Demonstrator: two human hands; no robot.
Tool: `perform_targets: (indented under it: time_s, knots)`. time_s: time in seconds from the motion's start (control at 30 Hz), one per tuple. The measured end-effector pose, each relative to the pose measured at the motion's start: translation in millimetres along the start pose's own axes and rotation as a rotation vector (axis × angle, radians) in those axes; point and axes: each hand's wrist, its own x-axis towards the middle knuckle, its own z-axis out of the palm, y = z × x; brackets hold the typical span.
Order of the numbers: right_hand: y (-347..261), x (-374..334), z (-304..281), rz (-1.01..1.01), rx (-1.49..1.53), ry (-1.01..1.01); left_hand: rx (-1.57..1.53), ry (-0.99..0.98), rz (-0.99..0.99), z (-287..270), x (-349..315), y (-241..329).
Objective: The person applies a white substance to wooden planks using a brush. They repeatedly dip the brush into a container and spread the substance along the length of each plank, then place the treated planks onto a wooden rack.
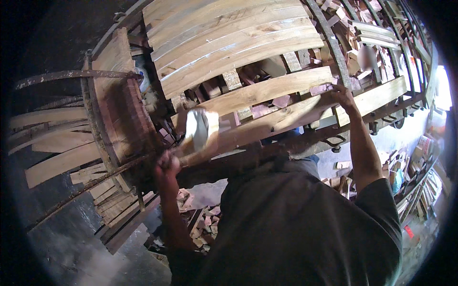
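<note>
Metal rack (333, 45) underneath, right hand (344, 99) curled on the board (265, 125)'s end, left hand (168, 163) (blurred, can't tell its grip), likely positioning, next needs squaring up.

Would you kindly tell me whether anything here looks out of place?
Yes, wood offcuts lie jumbled below the metal frame, which looks untidy against the pale planks lined up side by side above.

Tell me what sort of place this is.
Most likely a woodworking shop: pale boards lie side by side on a dark metal frame, and wood scraps are heaped below.
</note>
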Motion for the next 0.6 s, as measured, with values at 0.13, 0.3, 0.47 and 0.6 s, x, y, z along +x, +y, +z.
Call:
perform_targets:
  time_s: [0.13, 0.3, 0.47, 0.6]
  knots:
    - [-11.5, -7.3, 4.2, -0.012, 0.042, 0.010, -0.049, -0.096, 0.107, 33.7, 78.1, 67.1]
    - [-23.9, -7.2, 0.0, 0.048, -0.088, -0.074, 0.116, -0.168, 0.347, 93.8, 202.5, 112.8]
    - [-11.5, 1.4, 0.4, 0.066, -0.054, -0.115, 0.270, -0.345, 0.263, 145.7, 252.1, 145.7]
    - [-48.0, -9.3, 10.6, 0.114, -0.149, -0.076, 0.220, -0.202, 0.378, 158.1, 232.5, 133.7]
